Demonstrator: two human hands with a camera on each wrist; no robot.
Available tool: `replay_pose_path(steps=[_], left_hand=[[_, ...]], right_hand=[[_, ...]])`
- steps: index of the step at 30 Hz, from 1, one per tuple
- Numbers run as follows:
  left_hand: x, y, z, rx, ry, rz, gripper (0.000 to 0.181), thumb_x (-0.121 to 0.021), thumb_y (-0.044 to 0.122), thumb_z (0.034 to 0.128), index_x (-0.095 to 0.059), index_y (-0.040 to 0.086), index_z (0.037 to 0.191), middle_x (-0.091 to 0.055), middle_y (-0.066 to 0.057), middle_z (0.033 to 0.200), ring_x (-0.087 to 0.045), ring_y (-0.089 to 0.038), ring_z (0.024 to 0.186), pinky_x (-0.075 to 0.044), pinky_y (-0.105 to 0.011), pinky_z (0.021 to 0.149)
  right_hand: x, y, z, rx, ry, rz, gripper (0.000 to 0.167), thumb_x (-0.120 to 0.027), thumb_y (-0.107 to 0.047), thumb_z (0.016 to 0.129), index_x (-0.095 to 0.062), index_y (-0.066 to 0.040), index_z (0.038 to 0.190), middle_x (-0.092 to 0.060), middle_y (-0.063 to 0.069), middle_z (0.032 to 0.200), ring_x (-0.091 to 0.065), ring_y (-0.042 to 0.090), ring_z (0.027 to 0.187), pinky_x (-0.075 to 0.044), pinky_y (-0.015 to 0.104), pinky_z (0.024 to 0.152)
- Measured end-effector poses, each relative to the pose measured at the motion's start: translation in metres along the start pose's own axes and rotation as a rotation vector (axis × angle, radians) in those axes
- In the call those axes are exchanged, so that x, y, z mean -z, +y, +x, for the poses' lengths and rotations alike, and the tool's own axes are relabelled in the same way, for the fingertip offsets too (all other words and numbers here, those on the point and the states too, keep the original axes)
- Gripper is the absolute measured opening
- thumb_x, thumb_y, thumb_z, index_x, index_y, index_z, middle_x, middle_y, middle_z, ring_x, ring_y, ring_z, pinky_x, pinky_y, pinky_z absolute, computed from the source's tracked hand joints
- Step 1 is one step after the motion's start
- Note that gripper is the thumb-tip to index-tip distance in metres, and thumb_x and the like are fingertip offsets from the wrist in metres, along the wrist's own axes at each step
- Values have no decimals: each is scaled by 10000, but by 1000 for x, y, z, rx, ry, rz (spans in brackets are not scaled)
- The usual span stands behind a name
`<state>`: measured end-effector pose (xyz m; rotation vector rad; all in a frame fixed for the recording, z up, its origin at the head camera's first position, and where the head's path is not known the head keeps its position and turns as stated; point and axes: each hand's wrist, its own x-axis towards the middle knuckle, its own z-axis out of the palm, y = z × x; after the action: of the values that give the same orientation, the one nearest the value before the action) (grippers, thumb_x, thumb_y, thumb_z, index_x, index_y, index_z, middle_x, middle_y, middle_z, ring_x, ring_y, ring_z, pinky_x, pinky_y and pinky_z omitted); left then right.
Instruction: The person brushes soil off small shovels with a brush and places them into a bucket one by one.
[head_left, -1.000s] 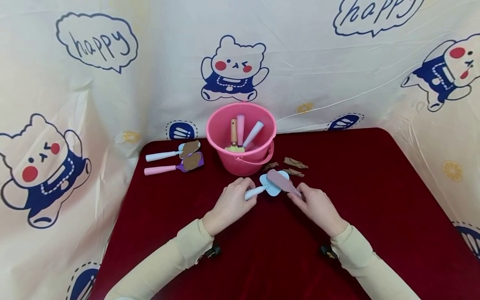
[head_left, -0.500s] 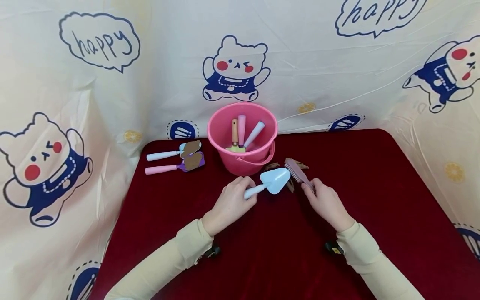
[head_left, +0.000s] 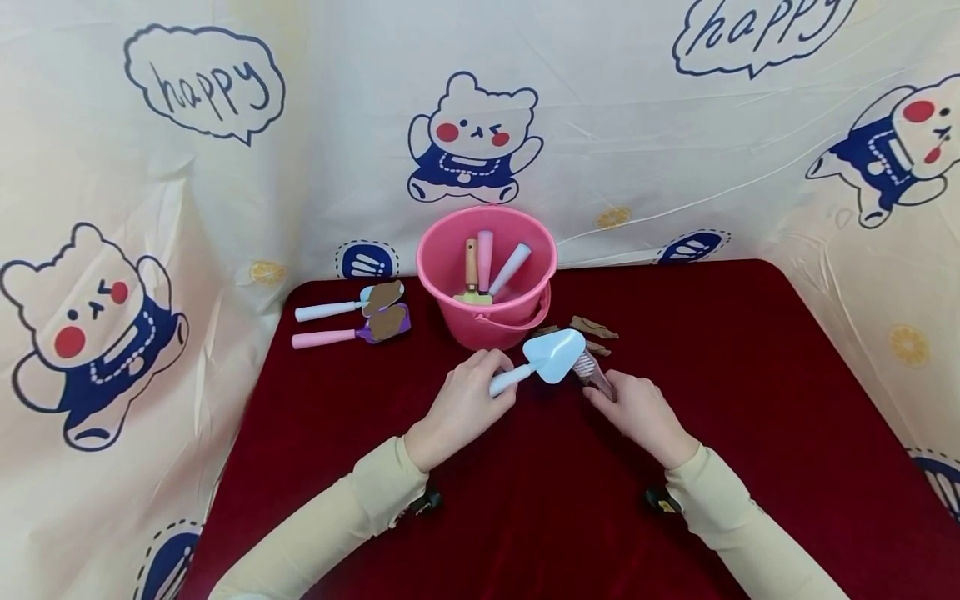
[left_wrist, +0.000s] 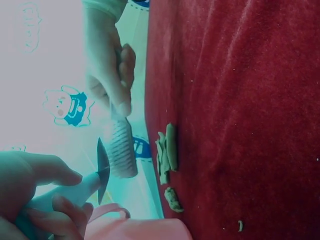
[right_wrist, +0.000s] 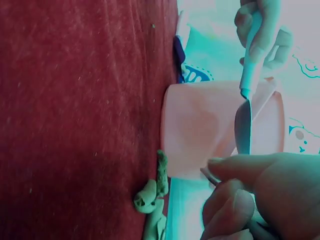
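My left hand (head_left: 461, 408) grips the pale handle of a light blue trowel (head_left: 557, 353), its blade held above the table and pointing right. In the right wrist view the trowel blade (right_wrist: 243, 127) appears edge-on, in front of the pink bucket. My right hand (head_left: 641, 417) holds a mauve brush (head_left: 597, 382) by its handle, with the bristles showing. The brush head is close to the blade's right edge; whether they touch I cannot tell. Below and behind the tools lie several curled, dry brown leaves (head_left: 592, 326), partly hidden by the blade.
A pink bucket (head_left: 450, 312) stands behind the hands, with three handled tools (head_left: 486, 258) inside. Back left lie a light blue trowel (head_left: 326, 311) and a purple shovel (head_left: 324, 339), both with brown patches on their blades. A dark red cloth (head_left: 337, 442) covers the table.
The brush lay across the blade's face, moved off to the right, and has come back to the blade's right edge with its bristles turned into view. The trowel has risen slightly.
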<state>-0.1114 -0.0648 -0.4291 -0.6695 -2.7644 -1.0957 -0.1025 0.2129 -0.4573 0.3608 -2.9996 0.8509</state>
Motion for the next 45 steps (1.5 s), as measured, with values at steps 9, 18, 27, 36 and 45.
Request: replay_pose_path(steps=[9,18,27,36,45], left_hand=[[0,7,1,-14,6,-21,165,-758,72,902,-680,73,1047,-613,-26,880,-554,-140,683,-497,-279,608],[-1,4,2,-7,-15,-2,152,-749,66,913,-679,74,1048,-604,-34,876,-547,-136,681,-492,-282,597],[-3,8,2,-55,7,-29,164,-751,73,908,-689,80,1059,-608,-33,897,-543,-148,696,-494,-292,618],[-4,6,2,-62,-18,-11,173,-742,80,919,-668,107,1073,-578,-15,866,-519,-138,668,-471,-279,579],[-7,8,0,-85,-14,7,145,-735,92,924,-663,100,1050,-564,-13,861,-511,-128,650,-475,-279,573]], right_hand=[[-5,-7,2,-22,-122,23,268,-660,-202,949,-513,-135,735,-407,-50,585,-397,101,502,-364,278,485],[-5,-6,2,-26,-80,66,180,-620,-139,928,-507,-119,789,-439,-35,595,-419,104,482,-371,271,455],[-12,-7,2,-10,-110,103,143,-601,-143,950,-533,-124,825,-471,-46,610,-441,91,493,-399,267,474],[-3,-5,3,-5,-7,73,167,-613,-132,944,-521,-115,806,-468,-23,607,-435,109,483,-390,281,461],[-9,-5,2,26,-103,84,133,-606,-120,935,-534,-133,824,-477,-51,619,-437,80,499,-400,260,476]])
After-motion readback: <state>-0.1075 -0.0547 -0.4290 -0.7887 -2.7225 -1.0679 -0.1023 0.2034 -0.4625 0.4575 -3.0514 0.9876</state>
